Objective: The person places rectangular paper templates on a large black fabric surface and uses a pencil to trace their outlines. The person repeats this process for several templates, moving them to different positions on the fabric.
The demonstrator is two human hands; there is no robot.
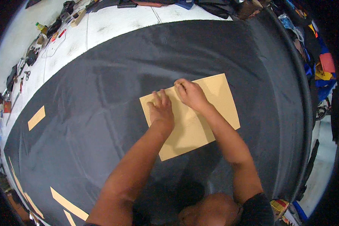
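Note:
A tan rectangular sheet [218,100], like card or stiff paper, lies at a slant on a wide spread of black cloth [113,94]. My left hand [162,109] rests on the left part of the sheet, its fingers stretched apart toward the far edge. To its right, my right hand [190,94] is closed in a pinch at that same far edge. Whatever sits between its fingertips is hidden or too small to make out.
Tan strips [68,203] lie at the lower left, and a small tan piece [36,118] at the left. A thick black fold or roll [290,49] borders the right side. Scissors [27,75] and a bottle [41,28] stand among clutter on the white surface [105,32].

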